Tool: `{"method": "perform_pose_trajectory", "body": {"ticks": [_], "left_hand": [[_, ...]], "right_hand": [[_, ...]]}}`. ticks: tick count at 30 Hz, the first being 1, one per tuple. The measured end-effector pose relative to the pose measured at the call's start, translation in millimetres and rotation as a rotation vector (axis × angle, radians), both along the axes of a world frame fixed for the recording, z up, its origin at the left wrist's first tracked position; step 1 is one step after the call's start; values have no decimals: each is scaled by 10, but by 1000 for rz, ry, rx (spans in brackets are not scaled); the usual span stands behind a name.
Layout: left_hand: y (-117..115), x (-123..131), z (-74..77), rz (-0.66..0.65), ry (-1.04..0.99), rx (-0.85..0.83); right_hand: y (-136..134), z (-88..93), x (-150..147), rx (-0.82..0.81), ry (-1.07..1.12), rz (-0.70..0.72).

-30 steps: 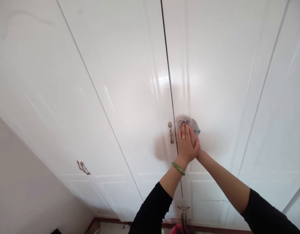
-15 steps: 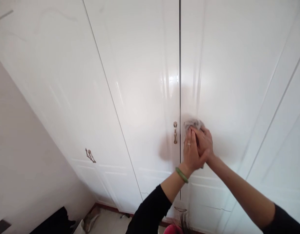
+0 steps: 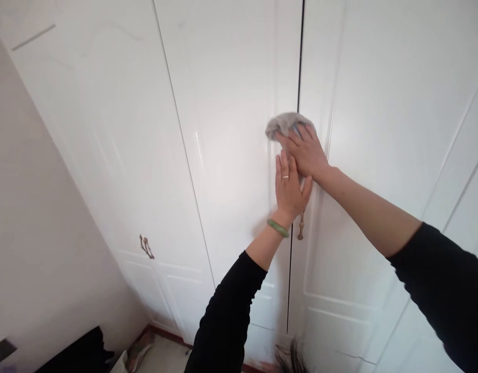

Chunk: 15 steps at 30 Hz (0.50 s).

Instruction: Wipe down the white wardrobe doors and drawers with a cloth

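Note:
My right hand presses a crumpled grey cloth against the white wardrobe doors, over the dark gap between two of them. Its fingers spread across the cloth, which bunches out above and to the left. Just below, my left hand lies with fingers stretched out, its tips by the cloth's lower part; a ring and a green bangle are on that arm. Whether its palm touches cloth or door is hidden. A bronze-coloured handle shows partly under the left hand.
Another pair of handles sticks out of the doors at left. A plain wall meets the wardrobe on the left. Dark fabric and other items lie low at the bottom left. Dark hair strands show at the bottom.
Both hands and the cloth have moved up and left, from beside the handle to above it across the door gap. The hands, overlapped before, are now more apart. The view has shifted slightly.

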<state>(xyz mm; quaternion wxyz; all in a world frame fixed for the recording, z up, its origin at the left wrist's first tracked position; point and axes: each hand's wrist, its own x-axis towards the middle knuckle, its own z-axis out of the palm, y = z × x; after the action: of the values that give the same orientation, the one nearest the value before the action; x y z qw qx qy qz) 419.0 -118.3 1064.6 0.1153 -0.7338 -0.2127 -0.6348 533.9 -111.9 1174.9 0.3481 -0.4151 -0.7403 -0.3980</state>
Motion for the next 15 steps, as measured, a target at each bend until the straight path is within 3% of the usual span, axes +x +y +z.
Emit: {"method": "perform_pose_trajectory", "body": {"ticks": [2,3,5,8,10,12,13,15], "left_hand": [[10,-123,200,-4,-47,18],[6,-183,198,-5,-69,14],[1,-275,8,-7,-91,-13],[41,-318,-481,9,-66,-40],[100,-288,-651,18,-30,-20],[171,-224,-518,24,21,18],[207,-181,-328,30,47,42],[278,-72,230,43,112,103]], "right_hand": [[60,189,-211,-18,-5,-10],[67,141,-303,-36,-12,-10],[44,-185,-428,-81,-42,25],[-37,-829,-445,-159,-100,121],[-76,-1020,-364,-187,-151,141],[-80,-896,-253,-159,-185,98],[-68,-732,-195,-126,-180,62],[-21,-288,-88,-35,-105,-22]]}}
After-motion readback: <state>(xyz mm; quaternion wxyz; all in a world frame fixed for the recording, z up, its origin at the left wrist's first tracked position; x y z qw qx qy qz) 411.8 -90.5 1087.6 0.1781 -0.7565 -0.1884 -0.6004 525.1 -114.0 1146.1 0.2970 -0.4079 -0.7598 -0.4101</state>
